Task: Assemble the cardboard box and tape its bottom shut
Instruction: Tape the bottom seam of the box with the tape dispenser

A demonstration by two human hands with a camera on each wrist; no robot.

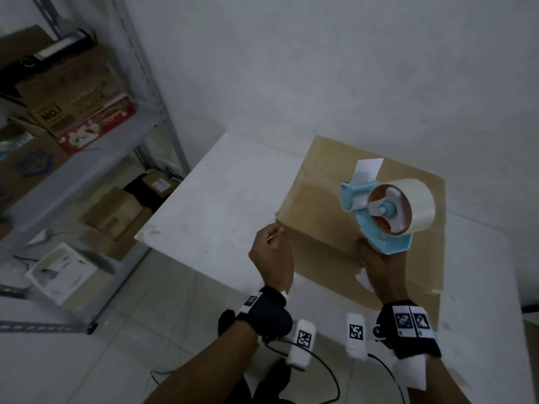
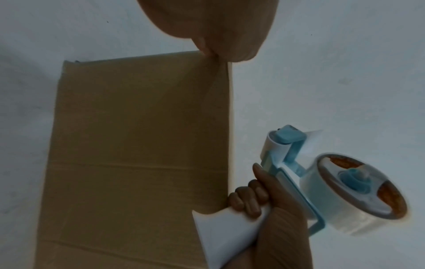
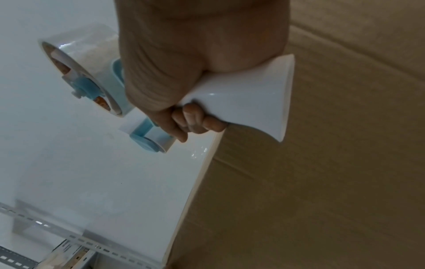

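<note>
A brown cardboard box (image 1: 329,193) (image 2: 138,145) (image 3: 333,182) lies on the white table (image 1: 218,185), its fold creases showing. My left hand (image 1: 275,233) (image 2: 207,49) pinches the box's near left corner. My right hand (image 1: 376,258) (image 2: 250,200) (image 3: 195,123) grips the white handle of a blue tape dispenser (image 1: 390,211) (image 2: 345,191) (image 3: 87,72). The dispenser is held over the box's near right part. It carries a roll of clear tape, and a loose tape end sticks out at its front.
A grey metal shelf rack (image 1: 87,170) stands to the left, loaded with cartons and a red printed box (image 1: 96,123). More cartons sit on the tiled floor (image 1: 102,360) under it. A white wall (image 1: 320,68) runs behind the table.
</note>
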